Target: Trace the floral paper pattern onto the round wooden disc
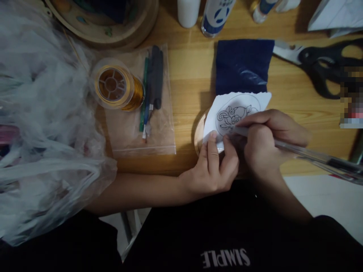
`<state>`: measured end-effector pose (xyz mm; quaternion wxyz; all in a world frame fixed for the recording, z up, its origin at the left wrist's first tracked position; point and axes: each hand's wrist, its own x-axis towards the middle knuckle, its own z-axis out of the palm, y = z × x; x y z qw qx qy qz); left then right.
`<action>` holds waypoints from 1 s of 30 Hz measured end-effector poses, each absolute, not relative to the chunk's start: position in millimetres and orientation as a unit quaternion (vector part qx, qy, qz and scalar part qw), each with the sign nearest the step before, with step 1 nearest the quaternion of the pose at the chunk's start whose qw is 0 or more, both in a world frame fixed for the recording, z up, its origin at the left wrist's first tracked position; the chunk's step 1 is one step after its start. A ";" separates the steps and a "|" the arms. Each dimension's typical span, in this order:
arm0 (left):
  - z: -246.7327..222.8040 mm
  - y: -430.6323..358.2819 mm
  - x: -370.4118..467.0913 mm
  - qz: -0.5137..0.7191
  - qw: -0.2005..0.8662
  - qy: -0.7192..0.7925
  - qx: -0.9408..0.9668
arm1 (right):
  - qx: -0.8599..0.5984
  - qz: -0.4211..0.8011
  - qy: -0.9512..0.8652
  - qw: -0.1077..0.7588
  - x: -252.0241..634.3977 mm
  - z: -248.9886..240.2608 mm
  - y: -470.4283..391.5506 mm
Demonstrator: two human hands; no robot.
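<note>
A white paper [241, 104] bears a black line drawing of flowers inside an oval. Under it sits a round wooden piece [199, 132], its left edge showing, and a dark blue sheet [242, 66] reaches out beyond the paper's far edge. My left hand [214, 166] presses the paper's near edge with its fingertips, fingers bent and slightly apart. My right hand [269, 139] is closed around a clear pen [306, 153], whose tip rests on or just above the drawing; the exact contact is hidden.
Black-handled scissors [317, 60] lie to the right. On the left are a wire spool [119, 87], a clear bag with brushes [154, 83] and a big plastic bag [51, 113]. A round wooden container [138, 32] and bottles [215, 17] stand at the back.
</note>
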<state>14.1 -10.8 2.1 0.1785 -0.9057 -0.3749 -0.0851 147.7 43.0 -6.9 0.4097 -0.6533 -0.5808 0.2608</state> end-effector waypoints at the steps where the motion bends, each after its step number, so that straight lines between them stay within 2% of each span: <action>1: 2.1 -11.0 14.2 -0.085 0.178 -0.374 -0.906 | -0.652 0.258 -0.581 0.414 148.0 -7.7 43.1; 16: 1.4 -10.6 14.2 -0.089 0.183 -0.371 -0.906 | -0.655 0.268 -0.593 0.383 145.2 -3.1 43.5; 21: 2.2 -10.7 13.2 -0.082 0.175 -0.366 -0.910 | -0.634 0.254 -0.591 0.429 146.9 -6.5 44.8; 30: 1.2 -12.4 14.7 -0.091 0.166 -0.380 -0.905 | -0.649 0.284 -0.597 0.377 151.2 -6.0 42.6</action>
